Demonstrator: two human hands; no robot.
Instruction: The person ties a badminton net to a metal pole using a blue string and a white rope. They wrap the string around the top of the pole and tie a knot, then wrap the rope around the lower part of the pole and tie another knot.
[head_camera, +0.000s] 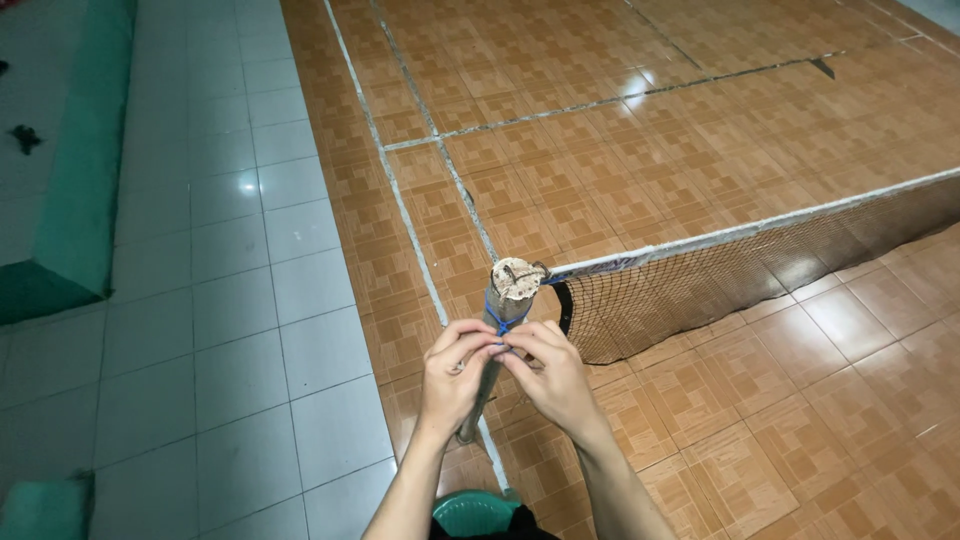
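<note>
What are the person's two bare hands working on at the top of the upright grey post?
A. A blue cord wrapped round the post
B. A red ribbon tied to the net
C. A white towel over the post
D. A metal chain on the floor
A: the left hand and right hand pinch a thin blue cord wound round the upright grey post, beside the black net.

Place: indoor sports court, set up for a net game.
Net (760, 270): dark mesh with white top band, stretched rightward from a wooden post (500, 340).
Court floor (620, 150): glossy orange-brown tiles marked with pale boundary lines (385, 170).
Surround: grey-white tiles (250, 300) on the left.
Edge: green padded barrier (85, 170) at far left.
</note>
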